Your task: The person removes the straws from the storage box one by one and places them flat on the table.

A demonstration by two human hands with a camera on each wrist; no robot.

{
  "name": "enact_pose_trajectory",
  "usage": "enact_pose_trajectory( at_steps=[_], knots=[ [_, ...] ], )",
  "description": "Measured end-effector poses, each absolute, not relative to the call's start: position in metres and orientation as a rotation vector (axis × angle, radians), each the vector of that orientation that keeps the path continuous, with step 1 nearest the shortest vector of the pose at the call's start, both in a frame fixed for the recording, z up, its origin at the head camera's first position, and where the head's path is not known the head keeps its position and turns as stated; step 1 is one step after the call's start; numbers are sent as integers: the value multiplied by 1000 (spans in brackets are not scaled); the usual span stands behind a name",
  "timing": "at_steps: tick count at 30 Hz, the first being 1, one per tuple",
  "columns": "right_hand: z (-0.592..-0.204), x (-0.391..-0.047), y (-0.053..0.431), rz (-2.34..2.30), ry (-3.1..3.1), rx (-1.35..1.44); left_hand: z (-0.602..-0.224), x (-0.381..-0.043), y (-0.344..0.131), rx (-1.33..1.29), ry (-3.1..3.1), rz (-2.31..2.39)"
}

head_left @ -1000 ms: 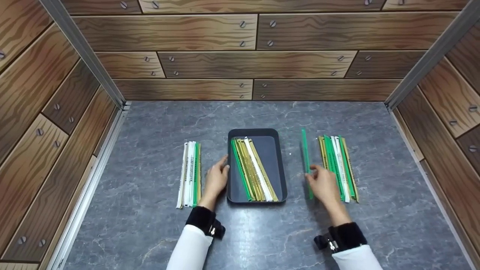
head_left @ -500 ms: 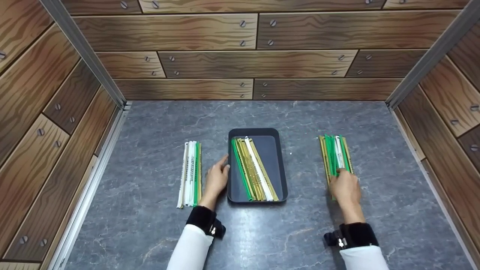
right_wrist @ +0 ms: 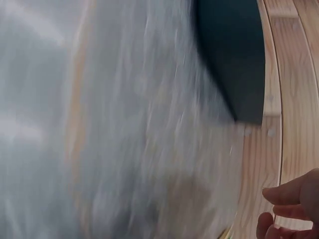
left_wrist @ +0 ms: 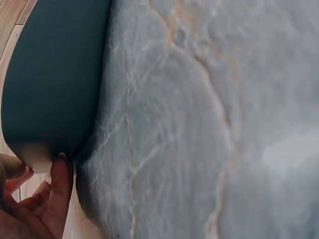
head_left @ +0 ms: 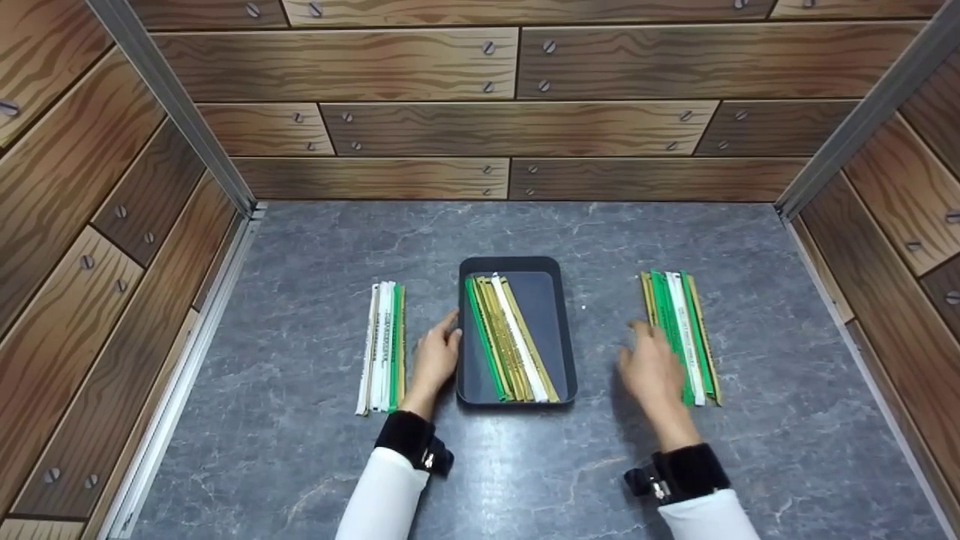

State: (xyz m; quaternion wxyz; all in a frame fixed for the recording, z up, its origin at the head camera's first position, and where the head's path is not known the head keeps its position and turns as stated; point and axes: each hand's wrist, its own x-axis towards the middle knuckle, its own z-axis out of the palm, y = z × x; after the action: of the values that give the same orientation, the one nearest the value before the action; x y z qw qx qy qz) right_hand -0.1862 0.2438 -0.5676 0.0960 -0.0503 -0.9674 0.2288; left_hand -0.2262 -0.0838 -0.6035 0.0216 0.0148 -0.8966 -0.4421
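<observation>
In the head view a dark rectangular tray (head_left: 545, 304) holds several long, slim wrapped sticks (head_left: 504, 341) in gold, white and green, lying at a slant. My left hand (head_left: 435, 360) rests its fingertips against the tray's left wall; the left wrist view shows fingers (left_wrist: 61, 186) touching the wall (left_wrist: 55, 74). My right hand (head_left: 652, 367), blurred, hovers at the left edge of a row of wrapped sticks (head_left: 688, 337) and covers part of it. In the right wrist view its fingers (right_wrist: 291, 194) are loosely bent, with nothing seen between them.
Left of the tray lies another row of wrapped sticks (head_left: 382, 345), white, green and gold. A grey marbled tabletop (head_left: 525, 472) carries everything. Wood-patterned panels (head_left: 420, 127) enclose the back and both sides.
A green stick, held by my right hand one second ago, was moved right onto the right-hand row and let go. The right hand has come back left. My left hand stays in place.
</observation>
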Motion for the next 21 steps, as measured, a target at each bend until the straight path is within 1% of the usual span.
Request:
enact_pose_trajectory(
  at_steps=[12,16,21],
  knots=[
    [-569,-189,164,637,-2843,377,-604,-227,-83,68,-2783,-1387],
    [-573,-192,149,577,-2909,456,-604,-226,-83,69,-2785,-1372],
    [-578,-196,140,480,-2998,481,-604,-226,-82,66,-2800,-1360]
  ],
)
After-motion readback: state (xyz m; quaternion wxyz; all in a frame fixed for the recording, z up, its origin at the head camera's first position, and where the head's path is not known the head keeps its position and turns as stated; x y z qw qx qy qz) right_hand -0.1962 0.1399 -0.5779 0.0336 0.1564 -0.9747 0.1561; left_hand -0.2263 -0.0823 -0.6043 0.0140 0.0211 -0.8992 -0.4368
